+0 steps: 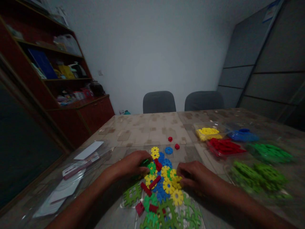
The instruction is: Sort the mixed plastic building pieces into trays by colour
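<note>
Pale wall [152, 57] fills the background, with a reddish-brown shelf unit [95, 114] on the left, grey panelled doors [240, 47] on the right and two dark chairs [159, 101] behind the far edge of the worktop [140, 127], which has a patterned covering. On its near side, between the two hands, lies a loose pile of coloured plastic pieces [164, 181]: notched discs in yellow, blue and green, red sticks, and green lattice tiles [132, 194] toward the bottom and lower left.

At the left side of the pile, the left hand [135, 163] reaches in with its fingers bent and somewhat parted around a green piece [145, 162]; blur and shadow hide whether they grip it. Opposite, the right hand [194, 175] has its fingers curled in narrowly, the tips at some yellow discs [175, 183]; I cannot tell whether one is pinched.

Just beyond the pile sits a single blue disc [166, 150], and past that two small red pieces [170, 139] lie apart from each other. Farther right stand clear containers sorted by colour: yellow pieces [208, 133], blue pieces [243, 135], red pieces [225, 147], green pieces [270, 152] and, nearest, olive-green pieces [259, 176]. Left of the left forearm lie clear packets with white sheets [68, 186], partly blurred.
</note>
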`<state>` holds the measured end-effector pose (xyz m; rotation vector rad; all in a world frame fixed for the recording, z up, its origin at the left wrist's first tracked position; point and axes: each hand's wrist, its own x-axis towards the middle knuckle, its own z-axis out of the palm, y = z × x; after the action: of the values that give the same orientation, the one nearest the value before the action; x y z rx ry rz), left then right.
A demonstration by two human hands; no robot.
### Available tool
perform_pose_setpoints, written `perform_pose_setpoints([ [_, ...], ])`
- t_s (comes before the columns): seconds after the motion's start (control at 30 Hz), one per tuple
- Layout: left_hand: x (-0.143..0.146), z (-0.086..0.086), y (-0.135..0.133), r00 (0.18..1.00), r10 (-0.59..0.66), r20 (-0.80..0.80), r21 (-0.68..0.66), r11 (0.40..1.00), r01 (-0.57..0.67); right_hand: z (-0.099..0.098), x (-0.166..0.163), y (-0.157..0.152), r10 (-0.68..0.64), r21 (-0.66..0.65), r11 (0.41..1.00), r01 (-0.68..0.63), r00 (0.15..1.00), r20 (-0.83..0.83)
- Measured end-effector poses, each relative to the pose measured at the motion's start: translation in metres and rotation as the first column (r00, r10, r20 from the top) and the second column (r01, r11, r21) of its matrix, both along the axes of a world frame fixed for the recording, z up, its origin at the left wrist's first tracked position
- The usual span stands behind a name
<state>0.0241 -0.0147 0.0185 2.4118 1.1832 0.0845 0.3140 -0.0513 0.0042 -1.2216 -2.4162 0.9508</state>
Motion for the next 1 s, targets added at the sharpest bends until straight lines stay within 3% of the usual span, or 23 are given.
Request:
perform_pose_setpoints([
  [0.13, -0.004, -0.008, 0.005, 1.000, -0.028, 0.007, 0.033, 0.999, 0.027, -0.012, -0.009, -0.001, -0.098, 0.076, 0.993, 0.094, 0.994, 0.042],
  [0.3, -0.002, -0.008, 0.005, 1.000, -0.012, -0.019, 0.036, 0.999, 0.013, -0.015, -0.010, -0.004, -0.166, 0.054, 0.985, 0.161, 0.981, 0.097],
  [0.4, -0.002, -0.010, 0.005, 1.000, 0.000, -0.023, 0.044, 0.999, 0.001, -0.016, -0.007, 0.001, -0.158, 0.064, 0.986, 0.155, 0.987, 0.034],
  [0.6, -0.001, -0.011, 0.005, 1.000, 0.005, -0.025, 0.042, 0.999, -0.004, -0.007, -0.001, 0.005, -0.091, -0.060, 0.995, 0.084, 0.988, -0.122],
  [0.73, -0.002, -0.011, 0.005, 1.000, 0.009, -0.018, 0.039, 0.999, -0.009, 0.000, -0.005, -0.010, 0.021, -0.110, 0.994, -0.023, 1.000, -0.023],
  [1.0, 0.001, -0.008, 0.003, 0.999, 0.001, -0.032, 0.052, 0.999, 0.000, -0.014, -0.007, -0.027, -0.109, -0.052, 0.992, 0.119, 0.982, 0.155],
])
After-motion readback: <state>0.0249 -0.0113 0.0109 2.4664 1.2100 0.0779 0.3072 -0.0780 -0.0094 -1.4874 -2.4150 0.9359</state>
